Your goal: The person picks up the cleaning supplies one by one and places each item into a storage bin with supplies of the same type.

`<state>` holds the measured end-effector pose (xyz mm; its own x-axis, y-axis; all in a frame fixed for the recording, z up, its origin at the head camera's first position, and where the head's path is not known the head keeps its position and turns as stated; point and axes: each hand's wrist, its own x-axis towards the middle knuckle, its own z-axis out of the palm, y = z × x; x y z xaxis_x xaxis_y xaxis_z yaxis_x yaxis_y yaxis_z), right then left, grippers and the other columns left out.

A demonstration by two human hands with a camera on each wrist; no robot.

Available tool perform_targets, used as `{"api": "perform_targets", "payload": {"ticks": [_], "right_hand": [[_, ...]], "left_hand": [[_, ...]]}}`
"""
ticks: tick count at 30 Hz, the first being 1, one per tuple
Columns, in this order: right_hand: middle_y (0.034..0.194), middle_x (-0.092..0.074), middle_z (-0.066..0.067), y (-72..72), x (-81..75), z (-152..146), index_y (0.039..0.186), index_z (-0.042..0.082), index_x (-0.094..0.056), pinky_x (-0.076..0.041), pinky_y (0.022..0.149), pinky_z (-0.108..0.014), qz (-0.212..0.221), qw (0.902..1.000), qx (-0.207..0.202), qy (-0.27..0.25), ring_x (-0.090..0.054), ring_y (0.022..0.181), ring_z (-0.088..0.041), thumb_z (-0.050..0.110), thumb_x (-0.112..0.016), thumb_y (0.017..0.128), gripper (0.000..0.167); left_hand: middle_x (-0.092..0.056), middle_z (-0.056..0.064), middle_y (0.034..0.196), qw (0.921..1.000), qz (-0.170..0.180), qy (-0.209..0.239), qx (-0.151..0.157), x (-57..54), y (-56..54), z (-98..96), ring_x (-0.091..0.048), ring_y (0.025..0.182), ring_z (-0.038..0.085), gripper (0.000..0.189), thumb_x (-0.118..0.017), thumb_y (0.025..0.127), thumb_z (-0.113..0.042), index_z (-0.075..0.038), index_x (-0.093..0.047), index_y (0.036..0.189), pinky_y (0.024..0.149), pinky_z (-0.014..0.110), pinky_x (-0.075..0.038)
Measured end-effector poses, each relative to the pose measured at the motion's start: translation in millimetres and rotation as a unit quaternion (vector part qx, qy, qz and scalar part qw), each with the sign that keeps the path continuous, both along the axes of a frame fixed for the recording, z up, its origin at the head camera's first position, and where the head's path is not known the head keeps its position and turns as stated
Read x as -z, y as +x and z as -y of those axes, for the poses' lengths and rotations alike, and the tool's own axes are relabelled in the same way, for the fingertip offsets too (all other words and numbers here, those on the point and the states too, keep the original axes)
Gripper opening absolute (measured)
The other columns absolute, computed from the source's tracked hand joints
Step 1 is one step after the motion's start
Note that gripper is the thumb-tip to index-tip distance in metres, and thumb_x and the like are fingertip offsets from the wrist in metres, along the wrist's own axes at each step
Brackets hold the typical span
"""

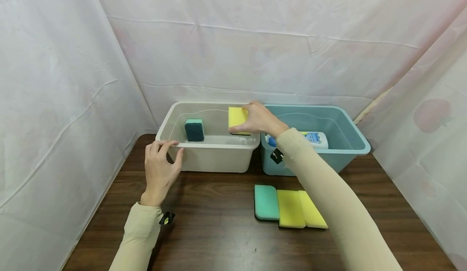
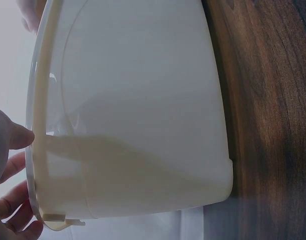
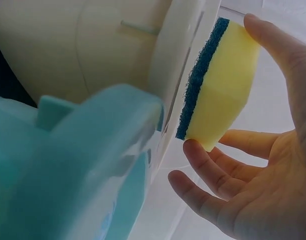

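Blocky yellow sponge [image 3: 223, 82] with a rough dark-blue face

No text is readable; the bottle label [image 1: 313, 137] is too small.

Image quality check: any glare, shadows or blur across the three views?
Head: soft glare on the dark table; left wrist: broad shadow across the cream bin; right wrist: the blue bin blurred in the foreground, yellow sponge crisper.
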<state>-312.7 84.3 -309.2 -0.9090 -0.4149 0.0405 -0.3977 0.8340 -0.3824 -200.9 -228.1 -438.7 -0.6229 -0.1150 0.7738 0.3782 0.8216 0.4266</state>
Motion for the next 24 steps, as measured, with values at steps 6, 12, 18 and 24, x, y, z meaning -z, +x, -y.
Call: {"api": "perform_targets", "payload": {"ticks": [6,12,18,24], "right_hand": [[0.141,-0.055,-0.015,-3.9,-0.5,2.9,0.149,0.004,-0.056,-0.051,0.095,-0.044,0.009,0.9999,0.000,0.006,-0.051,0.118,-0.028,0.069,-0.081,0.080,0.098],[0.123,-0.059,-0.013,-8.0,-0.9,3.6,0.133,0.005,-0.063,-0.050,0.088,-0.042,0.006,0.9999,-0.008,0.011,-0.051,0.111,-0.028,0.067,-0.081,0.080,0.084],[0.125,-0.058,-0.013,-9.0,-0.8,2.2,0.137,0.005,-0.061,-0.050,0.088,-0.042,0.014,0.9998,0.000,0.015,-0.051,0.111,-0.028,0.068,-0.082,0.080,0.088],[0.137,-0.054,-0.014,-9.0,0.7,2.7,0.144,0.004,-0.058,-0.051,0.091,-0.043,0.026,0.9996,0.011,0.010,-0.050,0.116,-0.029,0.069,-0.081,0.080,0.094]], "left_hand": [[-0.067,0.021,0.112,1.0000,0.002,0.001,0.000,-0.2,0.5,0.0,-0.055,0.108,0.045,0.023,-0.082,0.092,-0.017,-0.005,-0.078,0.111,0.094,0.059,-0.046],[-0.067,0.021,0.112,1.0000,0.001,0.000,0.002,-0.4,-0.3,-0.4,-0.055,0.108,0.046,0.023,-0.082,0.092,-0.017,-0.004,-0.078,0.111,0.095,0.059,-0.046],[-0.067,0.021,0.112,1.0000,0.000,-0.001,0.004,-0.2,-0.2,-1.3,-0.055,0.107,0.045,0.023,-0.082,0.092,-0.017,-0.004,-0.078,0.111,0.094,0.059,-0.046],[-0.067,0.021,0.113,1.0000,-0.001,0.001,0.005,0.2,0.0,-0.5,-0.055,0.108,0.045,0.023,-0.082,0.092,-0.017,-0.005,-0.078,0.111,0.095,0.059,-0.046]]}}
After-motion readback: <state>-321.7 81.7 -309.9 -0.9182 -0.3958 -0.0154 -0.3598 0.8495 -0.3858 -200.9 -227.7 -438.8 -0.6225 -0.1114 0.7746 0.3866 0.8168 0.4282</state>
